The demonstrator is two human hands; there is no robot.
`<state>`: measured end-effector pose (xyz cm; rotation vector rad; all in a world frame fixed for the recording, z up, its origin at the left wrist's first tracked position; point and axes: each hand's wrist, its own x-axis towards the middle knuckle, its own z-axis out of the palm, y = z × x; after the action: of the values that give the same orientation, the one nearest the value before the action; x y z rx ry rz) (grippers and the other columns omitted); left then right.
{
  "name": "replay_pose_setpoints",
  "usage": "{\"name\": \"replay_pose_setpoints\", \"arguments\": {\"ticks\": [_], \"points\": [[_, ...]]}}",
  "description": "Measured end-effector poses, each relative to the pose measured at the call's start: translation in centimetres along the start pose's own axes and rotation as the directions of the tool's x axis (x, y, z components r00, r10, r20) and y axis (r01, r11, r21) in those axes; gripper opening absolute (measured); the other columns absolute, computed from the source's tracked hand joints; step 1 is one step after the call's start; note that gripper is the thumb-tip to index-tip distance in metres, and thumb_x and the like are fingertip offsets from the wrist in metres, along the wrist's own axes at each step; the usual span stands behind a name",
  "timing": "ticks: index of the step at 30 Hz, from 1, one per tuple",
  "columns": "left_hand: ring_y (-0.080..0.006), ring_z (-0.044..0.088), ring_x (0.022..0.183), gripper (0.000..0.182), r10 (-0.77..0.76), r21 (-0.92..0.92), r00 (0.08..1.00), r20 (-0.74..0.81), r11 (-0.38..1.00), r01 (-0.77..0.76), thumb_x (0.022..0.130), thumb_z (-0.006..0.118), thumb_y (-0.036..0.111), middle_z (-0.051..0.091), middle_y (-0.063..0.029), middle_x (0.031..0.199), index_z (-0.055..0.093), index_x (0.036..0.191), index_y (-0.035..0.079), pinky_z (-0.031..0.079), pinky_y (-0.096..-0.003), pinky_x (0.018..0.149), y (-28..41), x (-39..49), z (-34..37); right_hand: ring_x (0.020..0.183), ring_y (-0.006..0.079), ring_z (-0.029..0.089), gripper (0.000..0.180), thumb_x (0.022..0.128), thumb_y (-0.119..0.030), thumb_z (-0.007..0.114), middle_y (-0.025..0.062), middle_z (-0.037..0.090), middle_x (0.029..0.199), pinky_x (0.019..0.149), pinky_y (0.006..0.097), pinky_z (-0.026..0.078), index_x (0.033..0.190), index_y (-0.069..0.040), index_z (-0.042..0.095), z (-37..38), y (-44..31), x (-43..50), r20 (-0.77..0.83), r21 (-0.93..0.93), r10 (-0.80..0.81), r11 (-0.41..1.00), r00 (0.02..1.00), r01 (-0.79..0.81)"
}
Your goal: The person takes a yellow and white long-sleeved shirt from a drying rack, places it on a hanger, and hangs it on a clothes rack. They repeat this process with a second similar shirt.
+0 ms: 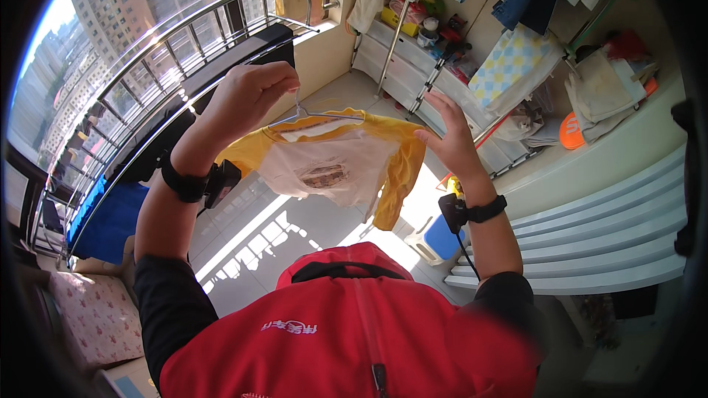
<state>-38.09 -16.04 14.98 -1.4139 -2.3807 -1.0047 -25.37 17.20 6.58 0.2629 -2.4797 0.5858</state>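
Observation:
My left hand (251, 94) pinches the hook of a thin clothes hanger (299, 111) between thumb and fingers. From it hangs a long-sleeved shirt (332, 157) with a white body, yellow shoulders and sleeves and a brownish print on the front. Its neckline lies around the hanger. My right hand (451, 135) is raised at the shirt's right shoulder with fingers apart; the thumb is beside the yellow sleeve, and whether it touches the cloth I cannot tell. Both wrists wear black straps with small devices.
A metal railing (193, 38) runs along the window at left, with dark and blue cloths (110, 226) over it. White drawers (381, 50) and a drying rack's pole (394, 44) stand ahead. A blue-topped stool (442, 237) and a white slatted radiator (597, 232) are at right.

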Motion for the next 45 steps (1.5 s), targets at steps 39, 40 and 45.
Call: {"name": "replay_pose_setpoints", "arguments": {"ticks": [39, 40, 45], "points": [[-0.0155, 0.057, 0.103, 0.020, -0.371, -0.626, 0.925, 0.081, 0.703, 0.337, 0.089, 0.065, 0.017, 0.061, -0.0056, 0.099, 0.058, 0.100, 0.003, 0.043, -0.0322, 0.096, -12.9, -8.5, 15.1, 0.078, 0.0031, 0.053, 0.024, 0.093, -0.019, 0.060, -0.0018, 0.064, 0.088, 0.072, 0.0169, 0.042, 0.104, 0.002, 0.063, -13.5, -1.8, 7.1, -0.095, 0.471, 0.296, 0.855, 0.951, -0.219], [-0.0173, 0.055, 0.109, 0.029, -0.444, -0.743, 0.896, 0.020, 0.593, 0.310, 0.087, 0.067, 0.025, 0.058, -0.0087, 0.108, 0.054, 0.103, 0.004, 0.043, -0.0353, 0.097, -12.5, -8.0, 14.9, 0.079, 0.0034, 0.053, 0.024, 0.093, -0.019, 0.060, -0.0014, 0.064, 0.089, 0.072, 0.0170, 0.042, 0.104, 0.002, 0.063, -13.7, -2.1, 7.0, -0.092, 0.456, 0.296, 0.861, 0.951, -0.224], [-0.0236, 0.057, 0.107, 0.042, -0.227, -0.618, 0.966, -0.126, 0.779, 0.103, 0.084, 0.070, 0.025, 0.055, -0.0129, 0.116, 0.051, 0.114, 0.003, 0.047, -0.0377, 0.092, -8.3, -6.1, 16.1, 0.079, 0.0044, 0.055, 0.024, 0.093, -0.018, 0.060, 0.0001, 0.064, 0.090, 0.073, 0.0176, 0.043, 0.104, 0.003, 0.063, -14.6, -2.2, 6.1, -0.106, 0.497, 0.339, 0.832, 0.935, -0.245]]}}
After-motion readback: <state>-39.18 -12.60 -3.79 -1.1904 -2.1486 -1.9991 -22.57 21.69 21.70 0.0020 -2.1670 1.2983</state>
